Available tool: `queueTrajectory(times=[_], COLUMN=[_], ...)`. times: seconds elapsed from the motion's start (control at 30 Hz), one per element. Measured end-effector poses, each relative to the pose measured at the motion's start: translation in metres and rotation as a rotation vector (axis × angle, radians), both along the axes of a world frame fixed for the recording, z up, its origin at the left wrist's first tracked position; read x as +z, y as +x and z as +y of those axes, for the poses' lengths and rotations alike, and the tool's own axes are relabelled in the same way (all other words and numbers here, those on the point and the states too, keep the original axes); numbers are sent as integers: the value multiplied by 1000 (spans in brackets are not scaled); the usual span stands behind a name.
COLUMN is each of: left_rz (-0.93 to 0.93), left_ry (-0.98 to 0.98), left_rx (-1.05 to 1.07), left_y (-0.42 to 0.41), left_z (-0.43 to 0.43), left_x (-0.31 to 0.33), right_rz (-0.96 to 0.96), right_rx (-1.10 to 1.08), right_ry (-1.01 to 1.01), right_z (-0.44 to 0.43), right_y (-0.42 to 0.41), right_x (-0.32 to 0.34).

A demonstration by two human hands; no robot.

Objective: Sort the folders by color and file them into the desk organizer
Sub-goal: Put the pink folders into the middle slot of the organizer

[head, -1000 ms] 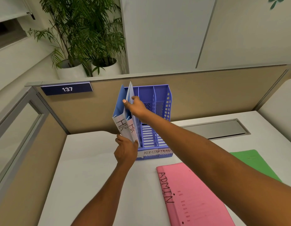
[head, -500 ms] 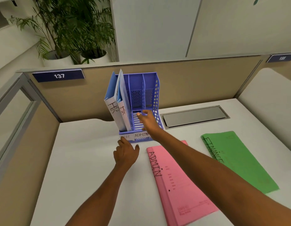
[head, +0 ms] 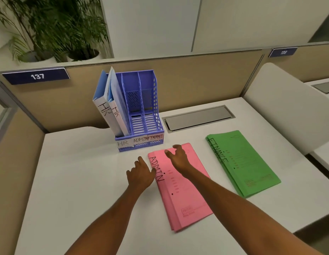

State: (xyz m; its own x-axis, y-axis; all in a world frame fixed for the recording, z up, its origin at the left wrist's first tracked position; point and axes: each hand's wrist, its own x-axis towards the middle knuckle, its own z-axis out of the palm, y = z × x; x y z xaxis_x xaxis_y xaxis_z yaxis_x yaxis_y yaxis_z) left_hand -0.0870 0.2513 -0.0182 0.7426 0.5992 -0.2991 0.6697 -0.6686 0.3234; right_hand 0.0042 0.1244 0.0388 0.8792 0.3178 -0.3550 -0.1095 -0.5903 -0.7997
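Note:
A blue desk organizer [head: 150, 100] stands at the back of the white desk, its slots labelled HR, ADMIN and FINANCE. Two blue folders [head: 112, 107] marked HR lean in its left slot; the other two slots hold nothing. A pink stack of folders [head: 185, 196] marked ADMIN lies flat in front of it. A green stack [head: 244, 162] marked FINANCE lies to the right. My left hand [head: 141, 173] rests spread on the desk at the pink stack's left edge. My right hand [head: 177, 157] hovers over the stack's far end, fingers apart and empty.
A beige partition [head: 196, 78] with a 137 plate runs behind the desk. A grey cable hatch [head: 198, 118] is set into the desk right of the organizer. Potted plants [head: 49, 30] stand beyond the partition. A white divider [head: 281, 107] borders the right side.
Both hands let go of the blue HR folders in the left slot and drew back toward me, arriving at the pink stack. The view tilted down and right.

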Motion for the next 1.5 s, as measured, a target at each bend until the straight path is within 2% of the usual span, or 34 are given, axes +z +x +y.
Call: queueTrajectory(times=[0.17, 0.3, 0.47, 0.63, 0.83, 0.97, 1.37, 1.5], left_rz=[3, 15, 42, 91, 94, 63, 17, 2], left_ry=[-21, -21, -130, -89, -161, -209, -218, -304], left_rx=[3, 30, 126, 139, 251, 349, 428, 460], left_y=[1, 1, 3, 7, 12, 6, 4, 6], left_z=[-24, -46, -71, -94, -113, -118, -113, -108], left_x=[-7, -14, -24, -32, -36, -41, -48, -50], right_rz=[16, 9, 14, 13, 28, 62, 50, 24], right_rx=[22, 111, 244, 324, 440, 447, 417, 398], right_ry=[-84, -185, -318, -393, -500, -504, -567, -604], right_z=[-33, -56, -81, -99, -116, -123, -136, -140], right_y=[2, 12, 24, 34, 37, 36, 31, 36], right_x=[-21, -39, -64, -82, -96, -103, -120, -120])
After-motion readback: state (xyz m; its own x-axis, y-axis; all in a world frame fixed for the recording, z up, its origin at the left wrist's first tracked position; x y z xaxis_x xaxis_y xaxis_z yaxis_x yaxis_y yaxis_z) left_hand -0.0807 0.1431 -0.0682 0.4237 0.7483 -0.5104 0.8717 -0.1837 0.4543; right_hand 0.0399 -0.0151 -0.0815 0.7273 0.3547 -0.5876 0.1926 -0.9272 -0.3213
